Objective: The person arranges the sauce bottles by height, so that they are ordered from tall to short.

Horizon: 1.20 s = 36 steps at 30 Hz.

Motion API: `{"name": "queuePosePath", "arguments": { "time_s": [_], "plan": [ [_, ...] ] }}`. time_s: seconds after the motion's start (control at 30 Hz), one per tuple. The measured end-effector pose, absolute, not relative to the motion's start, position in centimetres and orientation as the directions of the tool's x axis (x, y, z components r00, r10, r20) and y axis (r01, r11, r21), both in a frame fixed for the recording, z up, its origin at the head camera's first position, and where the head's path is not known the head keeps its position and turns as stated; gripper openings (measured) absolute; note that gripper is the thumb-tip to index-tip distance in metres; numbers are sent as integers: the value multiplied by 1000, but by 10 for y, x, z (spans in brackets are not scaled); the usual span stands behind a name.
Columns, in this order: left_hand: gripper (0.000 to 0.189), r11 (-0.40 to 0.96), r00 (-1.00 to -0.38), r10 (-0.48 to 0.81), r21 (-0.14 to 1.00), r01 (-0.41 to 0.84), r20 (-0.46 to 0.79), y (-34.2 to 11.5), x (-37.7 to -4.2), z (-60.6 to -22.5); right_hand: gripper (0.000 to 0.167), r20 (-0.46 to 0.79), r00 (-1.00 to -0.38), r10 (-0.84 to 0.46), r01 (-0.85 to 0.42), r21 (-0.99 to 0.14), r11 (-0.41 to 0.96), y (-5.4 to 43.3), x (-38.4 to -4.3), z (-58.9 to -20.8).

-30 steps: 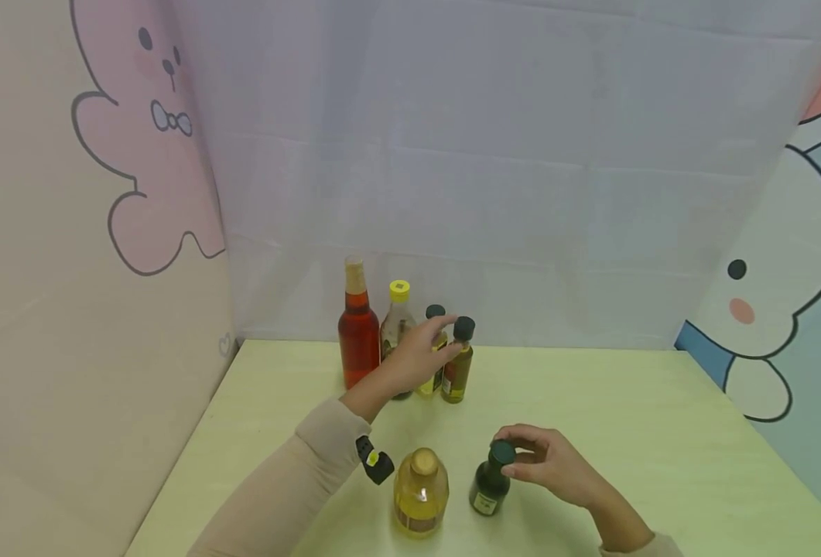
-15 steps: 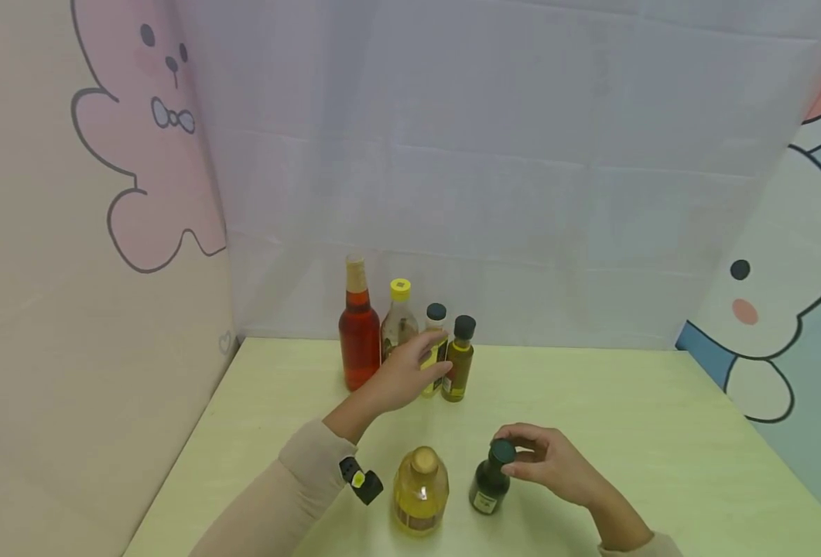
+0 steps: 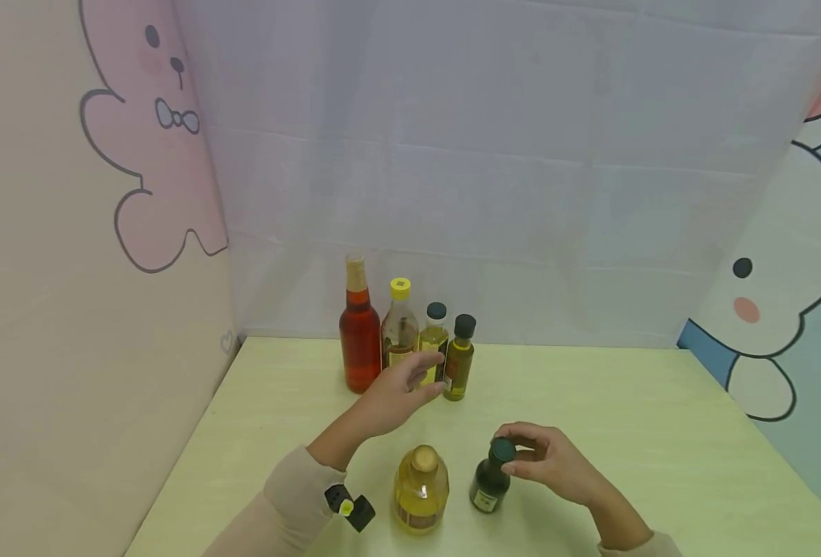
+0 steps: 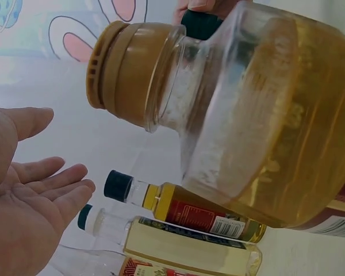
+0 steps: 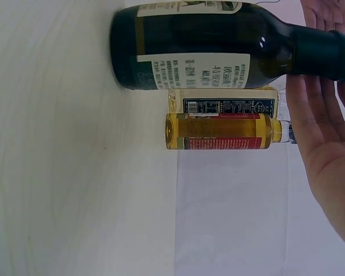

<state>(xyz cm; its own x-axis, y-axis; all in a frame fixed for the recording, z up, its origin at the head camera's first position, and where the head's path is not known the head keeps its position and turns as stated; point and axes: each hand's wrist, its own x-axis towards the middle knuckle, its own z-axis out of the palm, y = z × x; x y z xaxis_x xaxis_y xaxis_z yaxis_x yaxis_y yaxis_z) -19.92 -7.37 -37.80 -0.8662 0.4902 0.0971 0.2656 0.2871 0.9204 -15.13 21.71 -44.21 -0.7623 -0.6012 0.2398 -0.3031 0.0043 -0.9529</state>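
My right hand [image 3: 556,470] grips the dark green-capped bottle [image 3: 490,481] by its neck and cap. That bottle stands upright on the table; the right wrist view shows its pale label [image 5: 201,71]. My left hand [image 3: 395,396] is in the air with fingers apart, holding nothing. Its palm [image 4: 23,230] shows in the left wrist view. In front of it stands a rounded, gold-capped bottle of yellow oil [image 3: 421,495]. Behind it are a small dark-capped oil bottle [image 3: 458,363] and a pale yellow one [image 3: 434,340], the latter partly hidden by my fingers.
A tall red bottle [image 3: 360,340] and a yellow-capped bottle [image 3: 399,325] complete the back row on the left. The pale table [image 3: 612,410] meets a hanging white cloth [image 3: 494,193] behind, with cartoon-printed cloths at both sides.
My left hand has drawn back from the small dark-capped oil bottle, moving toward me and slightly left, uncovering more of the back bottles. My right hand and its bottle stay in place.
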Motion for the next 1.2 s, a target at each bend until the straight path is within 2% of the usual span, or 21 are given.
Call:
{"name": "queuePosePath", "arguments": {
  "time_s": [0.77,1.2],
  "plan": [
    [46,201,-823,556,942,269,117,-86,-176,-402,31,242,-759,-604,-295,-955,-11,217,-151,-444],
    [39,206,-818,563,939,274,115,-93,-164,-411,31,262,-760,-594,-317,-948,-13,214,-150,-442]
  ]
}}
